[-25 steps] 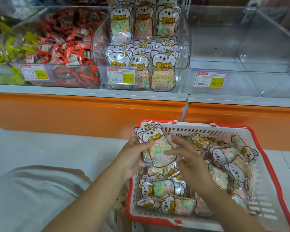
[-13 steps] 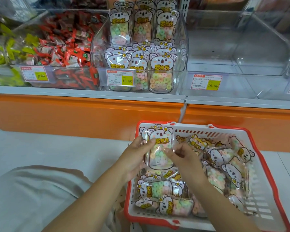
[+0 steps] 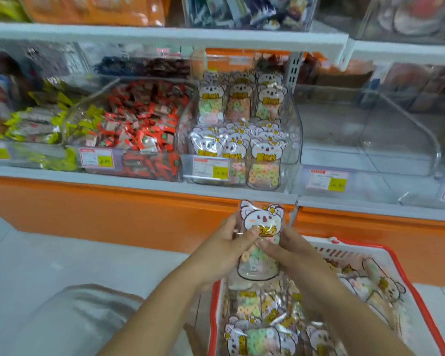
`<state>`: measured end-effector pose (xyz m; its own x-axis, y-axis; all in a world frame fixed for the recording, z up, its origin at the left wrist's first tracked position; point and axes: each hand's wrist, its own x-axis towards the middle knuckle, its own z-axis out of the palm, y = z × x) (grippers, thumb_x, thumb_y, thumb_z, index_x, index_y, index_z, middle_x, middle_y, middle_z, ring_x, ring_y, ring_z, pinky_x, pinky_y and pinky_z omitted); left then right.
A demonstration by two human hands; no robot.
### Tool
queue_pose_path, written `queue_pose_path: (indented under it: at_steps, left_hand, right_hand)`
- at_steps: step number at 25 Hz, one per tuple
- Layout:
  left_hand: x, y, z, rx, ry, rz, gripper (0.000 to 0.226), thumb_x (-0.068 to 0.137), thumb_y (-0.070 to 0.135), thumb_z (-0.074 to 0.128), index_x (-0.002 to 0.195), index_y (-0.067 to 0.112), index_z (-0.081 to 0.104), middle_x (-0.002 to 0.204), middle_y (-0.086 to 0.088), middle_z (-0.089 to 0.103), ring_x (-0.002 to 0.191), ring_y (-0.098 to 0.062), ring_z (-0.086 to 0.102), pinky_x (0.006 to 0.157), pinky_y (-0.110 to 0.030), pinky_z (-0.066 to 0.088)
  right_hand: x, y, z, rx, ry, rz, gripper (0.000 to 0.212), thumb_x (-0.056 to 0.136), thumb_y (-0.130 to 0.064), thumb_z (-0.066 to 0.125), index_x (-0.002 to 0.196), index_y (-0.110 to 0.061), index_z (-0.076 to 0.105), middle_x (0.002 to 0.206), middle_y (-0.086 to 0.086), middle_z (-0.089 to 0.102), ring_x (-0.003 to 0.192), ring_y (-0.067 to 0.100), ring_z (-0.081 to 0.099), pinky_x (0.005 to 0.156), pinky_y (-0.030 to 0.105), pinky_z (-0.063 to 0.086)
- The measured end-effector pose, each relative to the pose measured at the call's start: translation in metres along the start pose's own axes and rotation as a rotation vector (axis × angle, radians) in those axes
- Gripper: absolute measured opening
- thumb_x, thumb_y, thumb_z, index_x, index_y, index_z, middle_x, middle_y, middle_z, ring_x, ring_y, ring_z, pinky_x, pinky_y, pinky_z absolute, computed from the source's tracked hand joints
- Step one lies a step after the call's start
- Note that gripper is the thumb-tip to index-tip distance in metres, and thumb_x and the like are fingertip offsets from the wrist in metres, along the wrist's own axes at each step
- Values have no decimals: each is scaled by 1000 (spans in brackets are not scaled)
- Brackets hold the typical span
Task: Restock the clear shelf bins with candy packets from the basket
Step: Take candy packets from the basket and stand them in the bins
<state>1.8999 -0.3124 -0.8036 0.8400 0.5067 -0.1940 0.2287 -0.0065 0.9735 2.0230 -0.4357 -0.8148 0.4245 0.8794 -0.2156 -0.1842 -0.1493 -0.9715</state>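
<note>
A shop shelf [image 3: 139, 182] with a white edge and an orange front runs across the back, and clear bins sit on it in a row. On the left is a bin of yellow-green packets [image 3: 36, 124], then a bin of red candies [image 3: 139, 129]. Next comes the koala bin [image 3: 294, 129], which has rows of koala packets standing up inside, and another clear bin [image 3: 396, 140] is on the right. Lower down, near the middle, the left hand [image 3: 226, 245] grips the left side of one candy packet [image 3: 261, 219], with its thumb on the front. The right hand [image 3: 288, 250] pinches the right side, so both hands hold the same packet. The packet stands up tall, with the koala head on top and the candy rings below. It is up in the air, above the near left corner of the basket [image 3: 212, 317]. More packets [image 3: 257, 337] lie flat in the basket, below and to the right. The koala bin is straight up and ahead of the hands, well apart from them. Both hands look about as near to it as each other. The packet already stands the same way as the ones in the bin, so it likely needs only a lift up and forward, with no turning.
</note>
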Motion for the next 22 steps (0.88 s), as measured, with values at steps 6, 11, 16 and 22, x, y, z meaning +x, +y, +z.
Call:
queue_pose_path:
  at_steps: [6,11,16,22]
  left_hand:
    - [20,92,-57,241,216,269,22,91,41,63,111,31,61,99,9,66,90,-2,62,75,-17,48]
    - [59,106,-117,471,707,448,48,94,36,60,139,25,49,133,4,50,121,-14,48,100,-28,39]
    - [93,87,-139,423,699,274,55,99,33,52,150,24,33,155,0,33,138,-16,35,108,-27,30]
    - [117,75,-147,378,672,267,50,102,28,47,150,23,37,150,5,44,136,-13,42,108,-27,34]
  right_hand:
    - [44,-102,26,37,19,-154,26,88,-5,61,113,-10,58,105,6,74,93,17,72,63,21,55]
    - [128,-166,20,-18,192,-215,32,89,-14,66,119,-5,60,110,12,71,93,21,71,81,37,59]
    - [225,-185,1,-229,412,-187,68,81,-30,77,133,1,48,128,7,58,117,27,56,103,44,44]
    - [286,-173,-3,-356,359,-106,65,76,-39,75,130,-13,48,125,6,63,113,28,60,98,48,49]
